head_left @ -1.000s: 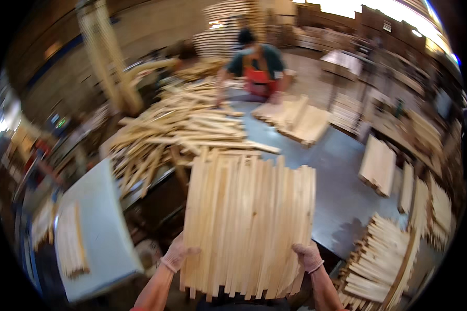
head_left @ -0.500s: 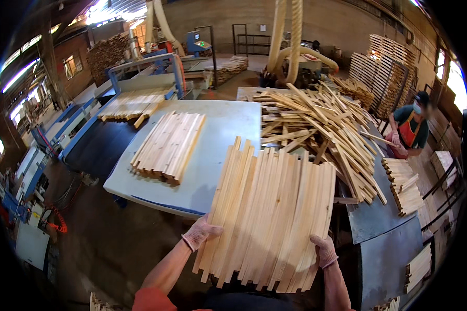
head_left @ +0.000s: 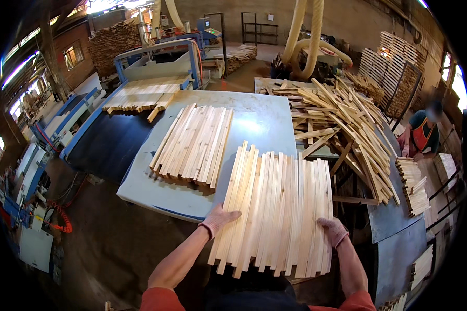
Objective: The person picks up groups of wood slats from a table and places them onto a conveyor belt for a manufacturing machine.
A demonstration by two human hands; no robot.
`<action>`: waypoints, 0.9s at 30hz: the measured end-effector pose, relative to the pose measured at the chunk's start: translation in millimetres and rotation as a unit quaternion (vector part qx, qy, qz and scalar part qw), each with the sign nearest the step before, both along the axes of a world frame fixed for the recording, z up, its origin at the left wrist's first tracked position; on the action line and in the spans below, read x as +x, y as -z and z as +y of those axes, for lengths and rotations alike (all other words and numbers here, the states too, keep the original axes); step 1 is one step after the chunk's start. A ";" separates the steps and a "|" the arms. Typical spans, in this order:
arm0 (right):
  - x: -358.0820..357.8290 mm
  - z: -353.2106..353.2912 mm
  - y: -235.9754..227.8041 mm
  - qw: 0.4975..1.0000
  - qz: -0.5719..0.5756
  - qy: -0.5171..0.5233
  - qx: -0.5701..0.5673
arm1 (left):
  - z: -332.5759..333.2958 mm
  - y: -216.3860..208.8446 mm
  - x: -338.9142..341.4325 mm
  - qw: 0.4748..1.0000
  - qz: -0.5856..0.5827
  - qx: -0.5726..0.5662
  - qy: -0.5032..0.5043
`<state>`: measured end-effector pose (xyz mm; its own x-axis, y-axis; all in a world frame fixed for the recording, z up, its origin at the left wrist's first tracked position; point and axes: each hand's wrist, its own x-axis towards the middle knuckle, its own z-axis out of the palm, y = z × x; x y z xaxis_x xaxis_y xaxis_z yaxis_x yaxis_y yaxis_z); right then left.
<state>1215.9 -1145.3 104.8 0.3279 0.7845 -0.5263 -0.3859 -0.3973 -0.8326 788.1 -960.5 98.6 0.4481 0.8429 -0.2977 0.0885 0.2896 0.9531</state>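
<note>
Between my two gloved hands I carry a wide row of pale wooden strips (head_left: 275, 212), pressed side by side with uneven ends. My left hand (head_left: 220, 218) grips its left edge, thumb on top. On the opposite edge my right hand (head_left: 333, 231) clamps in the same way; the fingers of both hands are partly hidden under the wood. The far end of the row is close to the near right corner of a pale table (head_left: 254, 116). Another stack of wooden strips (head_left: 194, 145) lies on that table, ahead and to the left of my left hand.
A machine with a blue frame (head_left: 158, 57) and a dark conveyor belt (head_left: 104, 142) stands left, with strips (head_left: 140, 96) on it. A jumbled pile of strips (head_left: 342, 124) covers the right bench. Beyond it, a co-worker (head_left: 423, 132) stands near small stacks (head_left: 412, 186).
The view has shifted, so the table and its stack appear farther right. My hands still hold the row of strips, which now appears more foreshortened. The co-worker has bent lower.
</note>
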 end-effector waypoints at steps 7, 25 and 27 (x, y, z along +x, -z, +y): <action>37.2 83.2 11.3 0.998 -0.021 0.044 -0.027 | 122.8 20.7 42.7 0.978 0.209 0.013 0.022; 83.1 281.8 0.5 0.999 0.027 0.027 -0.019 | 302.7 -74.2 125.5 0.828 0.530 0.165 0.077; 81.7 294.6 -4.4 0.999 0.018 0.022 -0.025 | 310.4 -74.0 99.0 0.840 0.460 0.282 0.063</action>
<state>1297.6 -850.7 109.3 0.3422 0.7419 -0.5765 -0.4329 -0.4201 -0.7976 887.1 -650.1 172.6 0.3430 0.9294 -0.1361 0.8585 -0.2515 0.4468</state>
